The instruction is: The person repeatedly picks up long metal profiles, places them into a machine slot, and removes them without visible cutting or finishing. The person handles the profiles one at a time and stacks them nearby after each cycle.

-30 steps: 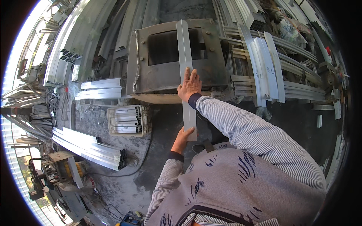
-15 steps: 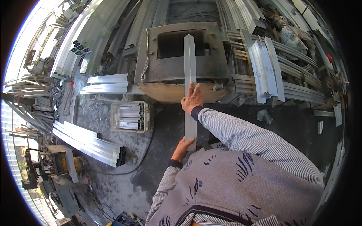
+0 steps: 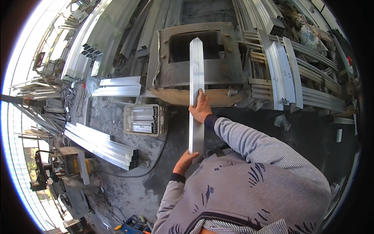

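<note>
Workshop floor [image 3: 120, 191]: grey, dusty, pale at left, darker beneath the bar; a black cable [image 3: 163, 153] curves across it. Ahead: a dark, bolted metal machine [image 3: 174, 72] with a rectangular opening [image 3: 179, 48], wooden board [image 3: 171, 96] along its near side. Left: long hollow profiles [image 3: 107, 33] in stacks; a pale crate [image 3: 164, 117] of short profiles [image 3: 142, 119]; a bright bundle of lengths [image 3: 103, 146] on the floor. Right: stacked rails [image 3: 317, 80], with white profiles [image 3: 277, 74] laid across them.

Metal bar [image 3: 197, 64]: one, long, silver-white, straight, creased lengthwise; left strip bright, right face greyer; far end cut to a point. Location: in both hands, extending away from the person, far end over the opening in view; contact with the machine cannot be told.

Right hand [image 3: 201, 108]: clasped across the bar's middle, thumb at the left edge, index finger extended along the face. Left hand [image 3: 184, 163]: pinching the near end, thumb on top, other fingers hidden.
</note>
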